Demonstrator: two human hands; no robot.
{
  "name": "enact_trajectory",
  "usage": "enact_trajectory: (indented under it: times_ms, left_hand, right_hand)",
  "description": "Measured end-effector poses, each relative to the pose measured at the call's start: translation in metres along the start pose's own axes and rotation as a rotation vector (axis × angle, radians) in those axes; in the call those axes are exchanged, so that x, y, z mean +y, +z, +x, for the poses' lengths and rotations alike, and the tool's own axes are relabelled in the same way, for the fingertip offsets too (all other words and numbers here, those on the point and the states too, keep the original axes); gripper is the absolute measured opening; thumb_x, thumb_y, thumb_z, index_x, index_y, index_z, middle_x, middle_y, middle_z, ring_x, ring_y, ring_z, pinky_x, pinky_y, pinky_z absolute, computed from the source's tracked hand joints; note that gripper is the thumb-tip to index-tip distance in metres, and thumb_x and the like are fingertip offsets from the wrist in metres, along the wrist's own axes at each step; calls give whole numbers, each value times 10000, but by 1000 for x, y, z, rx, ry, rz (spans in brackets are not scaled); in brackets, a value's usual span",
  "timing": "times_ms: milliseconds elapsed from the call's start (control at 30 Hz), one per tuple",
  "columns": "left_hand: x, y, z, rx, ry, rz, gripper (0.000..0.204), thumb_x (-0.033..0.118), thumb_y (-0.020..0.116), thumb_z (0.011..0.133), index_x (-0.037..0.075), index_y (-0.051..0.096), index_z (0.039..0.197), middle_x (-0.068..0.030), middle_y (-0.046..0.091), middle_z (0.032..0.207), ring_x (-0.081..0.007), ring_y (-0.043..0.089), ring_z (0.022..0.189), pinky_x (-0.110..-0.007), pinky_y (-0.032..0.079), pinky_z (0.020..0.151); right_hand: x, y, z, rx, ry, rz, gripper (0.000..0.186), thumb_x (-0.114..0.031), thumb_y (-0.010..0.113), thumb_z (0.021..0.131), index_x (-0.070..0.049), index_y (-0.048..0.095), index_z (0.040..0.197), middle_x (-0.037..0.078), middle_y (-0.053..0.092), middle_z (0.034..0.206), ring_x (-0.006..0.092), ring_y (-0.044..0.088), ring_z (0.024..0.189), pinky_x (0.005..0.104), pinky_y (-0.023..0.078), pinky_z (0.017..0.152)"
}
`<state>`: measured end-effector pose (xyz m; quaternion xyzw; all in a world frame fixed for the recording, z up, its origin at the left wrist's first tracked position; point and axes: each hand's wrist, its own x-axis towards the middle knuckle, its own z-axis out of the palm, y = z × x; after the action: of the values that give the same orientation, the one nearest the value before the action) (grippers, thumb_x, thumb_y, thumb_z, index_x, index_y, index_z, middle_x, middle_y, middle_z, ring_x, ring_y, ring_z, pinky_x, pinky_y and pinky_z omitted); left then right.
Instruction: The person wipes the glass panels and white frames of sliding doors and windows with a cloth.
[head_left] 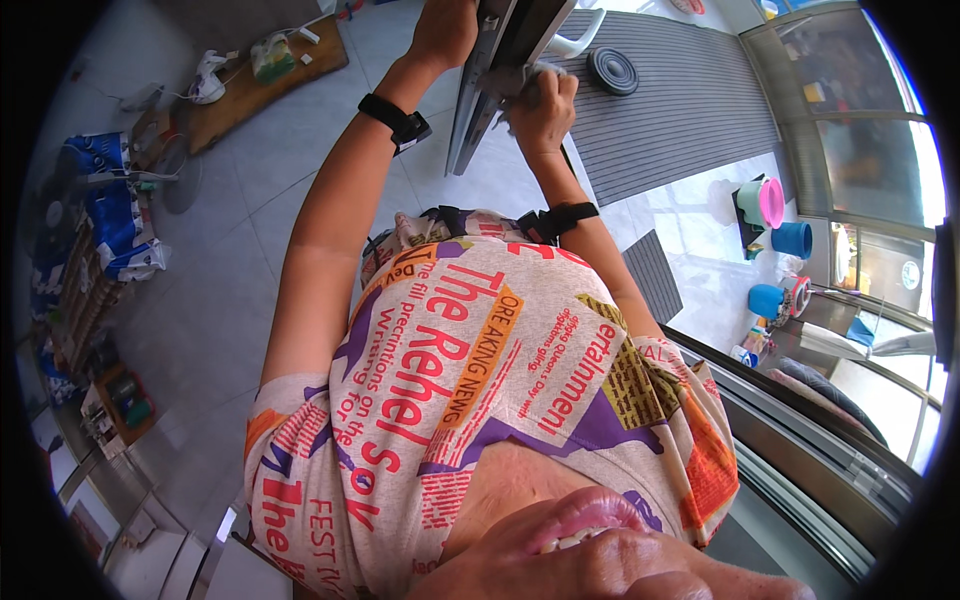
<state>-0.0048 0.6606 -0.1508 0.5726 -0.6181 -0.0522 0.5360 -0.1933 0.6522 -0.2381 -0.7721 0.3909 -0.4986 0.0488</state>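
My left hand [445, 35] is at the top edge of the view against a metal-edged door panel [470, 110]; its fingers are mostly hidden. Lower on the same panel, my right hand [545, 110] has its fingers curled on a grey cloth [508, 85], which it presses against the dark, narrow edge. A white curved handle [578, 40] sticks out from the panel just above my right hand.
A striped grey mat [675, 110] carries a dark round object [613, 72]. Pink [770, 202] and blue buckets [792, 240] stand by the right-hand glazing, above a metal track [800, 440]. A wooden slab [230, 110] and piled blue packages [100, 220] are at left.
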Motion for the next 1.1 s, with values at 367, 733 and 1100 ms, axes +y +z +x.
enact_trajectory:
  times_ms: [367, 733, 1100]
  left_hand:
    - [-5, 5, -9, 38, 205, 216, 215, 130, 488, 912, 19, 628, 1032, -244, 625, 1004, -437, 576, 1009, -501, 446, 901]
    - [-15, 14, -18, -5, 144, 214, 206, 139, 491, 918, 35, 607, 1053, -222, 608, 978, -414, 574, 954, -494, 447, 859]
    - [10, 20, -16, 19, 237, 240, 196, 73, 503, 876, 31, 619, 1029, -204, 604, 982, -412, 560, 974, -499, 438, 877]
  right_hand:
    - [-24, -47, 57, 69, 37, 109, 176, -82, 689, 728, -34, 559, 835, 183, 603, 800, 413, 609, 738, 460, 495, 665]
    - [-33, -43, 44, 121, 332, 375, 239, -148, 730, 741, 11, 566, 811, 214, 637, 726, 366, 654, 676, 393, 504, 646]
    - [33, -65, 62, 62, 595, 919, 212, -181, 715, 892, -10, 595, 930, 53, 642, 923, 135, 621, 766, 278, 516, 668]
